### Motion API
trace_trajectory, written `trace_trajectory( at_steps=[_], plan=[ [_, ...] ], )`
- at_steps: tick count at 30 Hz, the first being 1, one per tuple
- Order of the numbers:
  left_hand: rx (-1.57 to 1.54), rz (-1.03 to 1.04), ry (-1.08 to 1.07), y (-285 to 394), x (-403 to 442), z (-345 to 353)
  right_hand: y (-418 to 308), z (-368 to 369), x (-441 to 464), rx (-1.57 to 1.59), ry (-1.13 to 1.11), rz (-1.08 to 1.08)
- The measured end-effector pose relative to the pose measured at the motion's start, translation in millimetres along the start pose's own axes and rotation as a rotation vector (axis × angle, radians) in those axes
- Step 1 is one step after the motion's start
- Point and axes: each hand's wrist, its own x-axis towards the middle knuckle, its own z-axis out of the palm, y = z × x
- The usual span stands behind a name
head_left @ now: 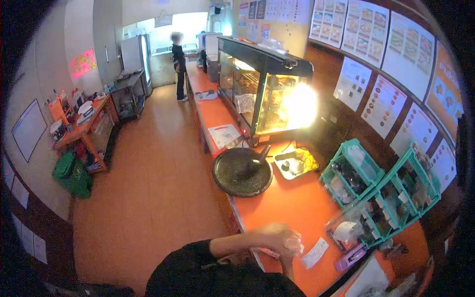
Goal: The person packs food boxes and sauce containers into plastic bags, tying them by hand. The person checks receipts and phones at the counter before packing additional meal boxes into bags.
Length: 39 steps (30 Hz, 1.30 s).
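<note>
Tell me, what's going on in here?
Someone's left hand is holding what looks like crinkly clear plastic at the orange counter. The right hand is close against it, mostly hidden. A paper slip lies beside them. A big dark mortar sits farther along, with a pestle resting in it. Another person stands far back.

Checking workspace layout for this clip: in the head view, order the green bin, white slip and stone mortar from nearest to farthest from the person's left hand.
1. White slip: on the counter, right of the left hand.
2. Stone mortar: farther ahead on the counter.
3. Green bin: far left, across the floor.
</note>
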Motion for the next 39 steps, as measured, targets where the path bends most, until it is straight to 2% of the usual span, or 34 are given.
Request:
trace_trajectory(
  at_steps=[1, 2, 3, 5, 6, 7, 8, 10, 11, 13, 14, 16, 17, 19, 20, 21, 23, 24, 25, 27, 29, 30, 32, 33, 35, 36, 38, 39],
  plan=[
    [-0.094, -0.153, 0.112, -15.4, -20.3, -20.1, 8.5, 1.8, -1.5, 0.019, -0.003, 0.029],
    [0.212, -0.202, 0.217, -37.2, -26.7, -16.0, 15.9, 3.4, -1.0, 0.039, -0.005, 0.052],
    [0.259, -0.281, 0.197, -62.1, -22.3, -8.6, 21.5, 4.6, 1.0, 0.054, -0.016, 0.065],
    [0.285, -0.294, 0.078, -131.6, 3.6, 41.8, 31.5, 4.1, 4.1, 0.077, -0.043, 0.095],
    [0.270, -0.170, 0.108, -171.2, 18.1, 87.1, 38.5, 6.6, 6.2, 0.094, -0.048, 0.110],
    [0.305, 0.088, 0.255, -207.2, 32.8, 138.5, 44.1, 4.4, 6.7, 0.103, -0.065, 0.113],
    [0.568, 0.560, 0.597, -246.3, 50.3, 191.3, 49.5, 3.7, 8.6, 0.109, -0.073, 0.105],
    [-0.506, 0.190, 0.137, -194.0, 69.7, 193.7, 60.2, 1.6, 9.1, 0.083, -0.091, 0.077],
    [-0.883, 0.049, -0.003, -172.1, 74.6, 192.8, 37.2, 3.4, 11.4, -0.034, -0.094, -0.003],
    [-1.295, -0.056, -0.151, -143.2, 80.9, 188.7, -3.5, -3.5, 13.2, -0.388, -0.161, -0.209],
    [-1.428, -0.076, -0.193, -133.6, 84.1, 187.5, -12.9, -5.6, 15.6, -0.394, -0.164, -0.209],
    [-1.570, -0.064, -0.199, -122.8, 90.8, 188.1, -25.7, -7.2, 22.1, -0.726, -0.400, -0.382],
    [-1.619, -0.055, -0.192, -118.7, 92.8, 187.7, -32.1, -3.8, 27.8, -0.729, -0.405, -0.386],
    [-1.693, -0.038, -0.166, -111.0, 95.8, 188.1, -41.4, 3.7, 38.8, -1.004, -0.704, -0.211],
    [-1.718, -0.034, -0.156, -109.1, 95.5, 188.0, -20.3, 5.0, 36.9, -1.008, -0.704, -0.215],
    [-1.735, -0.025, -0.150, -105.8, 97.2, 188.2, 15.1, 8.4, 29.0, -1.292, -0.501, -0.612],
    [-1.767, -0.021, -0.137, -101.3, 98.2, 186.5, -25.1, 11.8, 28.8, -1.040, -0.703, -0.479],
    [-1.778, -0.018, -0.131, -99.3, 98.3, 185.8, -57.4, 19.0, 18.9, -1.040, -0.703, -0.477],
    [-1.783, -0.017, -0.126, -97.0, 98.8, 184.8, -81.6, 28.3, 6.0, -0.975, -0.688, -0.379],
    [-1.802, -0.015, -0.114, -92.1, 101.7, 183.5, -68.1, 23.5, -2.3, -0.913, -0.673, -0.278],
    [-1.811, -0.012, -0.095, -89.3, 103.1, 178.0, -1.9, -3.0, -7.9, -0.752, -0.326, -0.326],
    [-1.809, -0.011, -0.082, -90.1, 104.6, 173.5, 3.0, -13.3, -16.4, -0.748, -0.321, -0.325],
    [-1.807, -0.021, -0.059, -90.9, 103.1, 164.7, 4.4, -34.5, -32.9, -0.654, 0.106, -0.529],
    [-1.812, -0.032, -0.055, -89.1, 102.8, 160.4, -2.8, -37.3, -31.1, -0.653, 0.117, -0.518],
    [-1.788, -0.044, -0.041, -88.3, 100.6, 149.4, -16.2, -38.3, -16.4, -0.849, -0.069, -0.611],
    [-1.775, -0.050, -0.030, -86.7, 99.0, 145.4, -16.5, -32.5, -9.0, -0.848, -0.058, -0.602],
    [-1.751, -0.061, -0.002, -80.1, 96.9, 135.3, 1.6, -13.7, 4.9, -0.702, 0.254, -0.500],
    [-1.725, -0.066, 0.026, -76.5, 94.6, 128.2, 21.2, -10.2, 13.1, -0.701, 0.265, -0.484]
  ],
)
